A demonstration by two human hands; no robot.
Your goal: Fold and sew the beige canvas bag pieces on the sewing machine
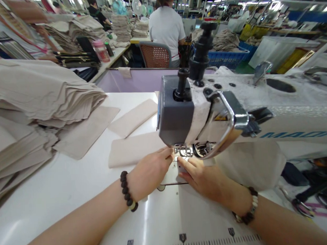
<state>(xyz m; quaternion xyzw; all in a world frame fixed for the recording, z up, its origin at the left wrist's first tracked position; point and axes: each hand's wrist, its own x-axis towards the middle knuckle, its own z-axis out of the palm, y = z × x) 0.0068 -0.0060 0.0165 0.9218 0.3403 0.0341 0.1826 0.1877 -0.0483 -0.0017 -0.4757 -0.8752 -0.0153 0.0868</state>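
Observation:
My left hand (151,170) is at the left of the presser foot (184,150), its fingers closed together with the tips near the needle. What lies between those fingertips is hidden. A folded beige fabric piece (132,149) reaches behind this hand toward the foot. My right hand (205,176) rests low at the foot's right front, index finger stretched forward and thumb apart, nothing gripped. Both hands are beside the metal needle plate (169,177) of the sewing machine (176,111). More beige fabric (252,164) lies under the machine arm, right of my right hand.
Stacked beige fabric panels (41,87) fill the table's left side. Another beige strip (135,118) lies behind the folded piece. A ruler scale (183,239) runs along the front edge. Scissors (303,207) lie at the right. A person in white (167,31) sits ahead.

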